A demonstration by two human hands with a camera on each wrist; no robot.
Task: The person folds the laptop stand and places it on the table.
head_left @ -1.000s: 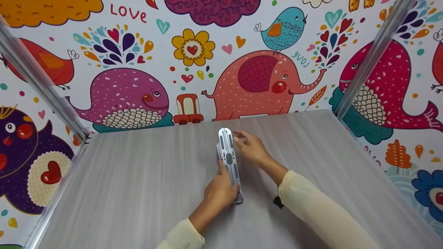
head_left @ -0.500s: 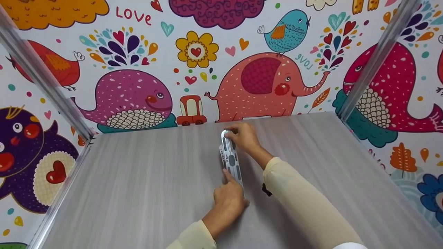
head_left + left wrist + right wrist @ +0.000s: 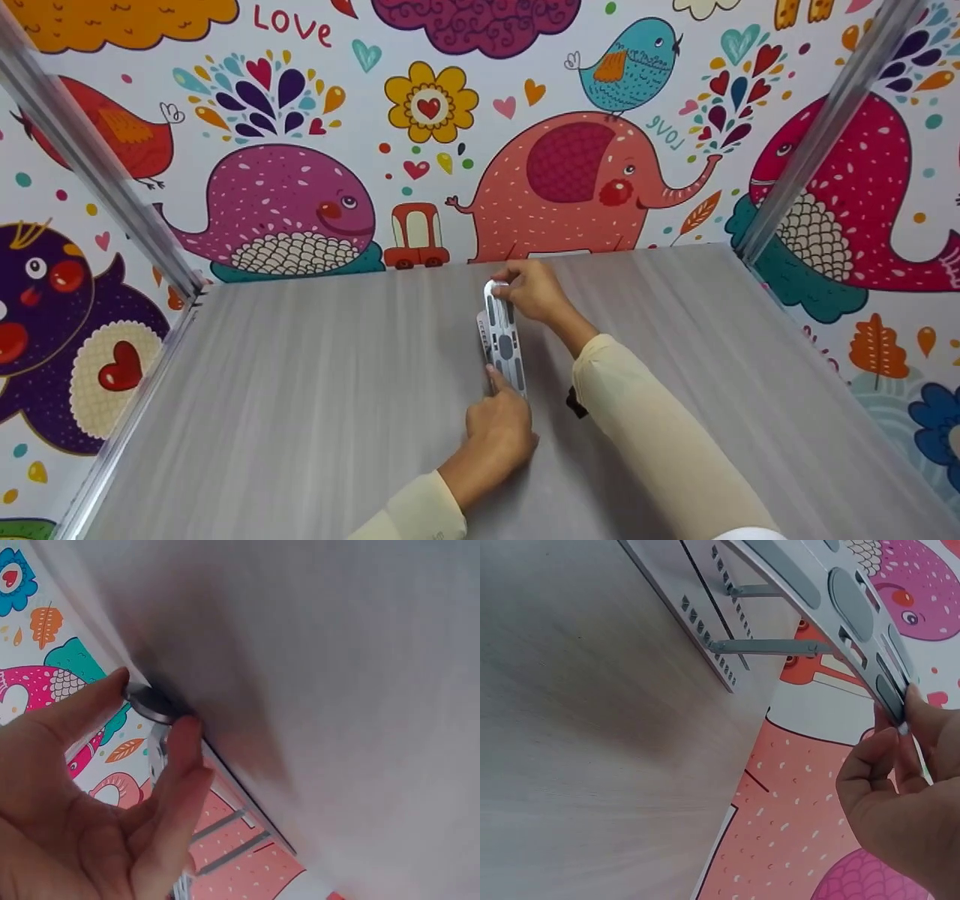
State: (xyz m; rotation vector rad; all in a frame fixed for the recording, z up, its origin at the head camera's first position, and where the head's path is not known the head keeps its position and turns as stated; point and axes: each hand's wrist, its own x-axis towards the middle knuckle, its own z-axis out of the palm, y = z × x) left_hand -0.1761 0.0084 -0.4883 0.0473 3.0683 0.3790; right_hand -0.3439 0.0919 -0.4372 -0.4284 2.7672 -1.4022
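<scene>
A silver folding laptop stand [image 3: 506, 346] with grey pads lies lengthwise on the table in the head view, its bars close together. My left hand [image 3: 499, 431] holds its near end, index finger stretched along the side. The left wrist view shows thumb and fingers pinching the stand's dark rounded end [image 3: 154, 703]. At the far end, my right hand [image 3: 534, 291] pinches the tip of the upper bars. Seen from the right wrist, those bars stand raised at a slant above the notched base [image 3: 697, 619], propped by two grey struts [image 3: 769, 646].
The wood-grain table [image 3: 322, 405] spreads out on both sides of the stand. A wall printed with cartoon animals [image 3: 292, 202] rises right behind the table's far edge. Metal posts [image 3: 112, 165] stand at the back corners.
My right hand has come in from beside the stand and taken its far tip, and the upper bars now stand further off the base. The left hand has slid toward the near end.
</scene>
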